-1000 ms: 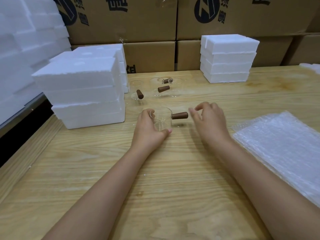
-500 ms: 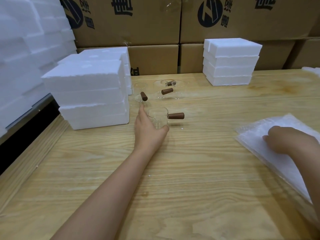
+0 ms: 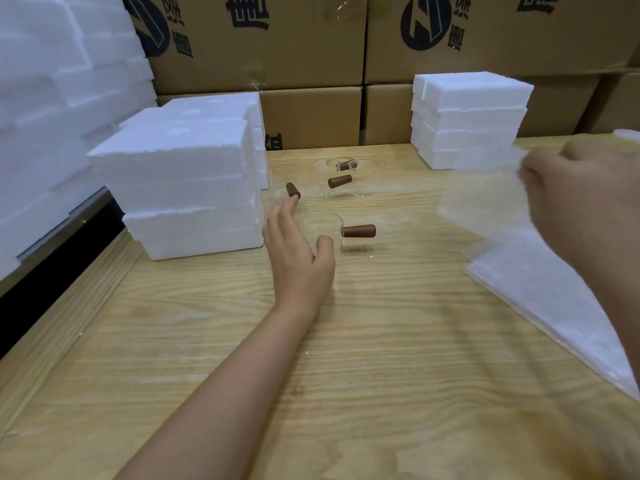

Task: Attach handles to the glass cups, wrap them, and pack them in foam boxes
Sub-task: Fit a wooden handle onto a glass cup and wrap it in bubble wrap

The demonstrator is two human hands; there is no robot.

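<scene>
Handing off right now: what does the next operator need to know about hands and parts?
Left hand: open beside the near glass cup, thumb against it; its brown handle is attached.
Right hand: pinches a bubble wrap sheet, held up, blurred.
Other cups behind, three handles visible. Foam boxes stacked left and back right.
Left: wrap the cups, then box them.

Table [image 3: 381, 341] is pale yellowish wood with darker wavy grain lines all over. Foam boxes [image 3: 180, 188] are plain bright white, both stacks. Cardboard boxes [image 3: 304, 46] at the back are mid-brown with a near-black round logo and characters printed on them. Glass cups [image 3: 322, 226] are totally clear, and the handles [image 3: 359, 231] are dark chocolate brown. Bubble wrap sheet [image 3: 485, 202] is hazy see-through white, kinda blurred. The wrap pile [image 3: 540, 292] under it is milkier with a fine speckly texture.
</scene>
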